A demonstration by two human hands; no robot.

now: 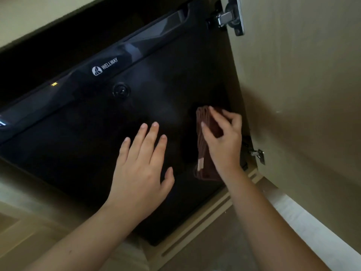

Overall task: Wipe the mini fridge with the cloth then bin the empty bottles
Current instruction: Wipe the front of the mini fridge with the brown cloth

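Your right hand [222,141] grips the brown cloth [205,153] against the black mini fridge door [78,143]; your left hand [142,169] lies flat, fingers spread.

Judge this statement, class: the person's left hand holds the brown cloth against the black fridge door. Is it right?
No. The head view shows the right hand holding the brown cloth against the black fridge door; the left hand is spread open beside it, gripping nothing.
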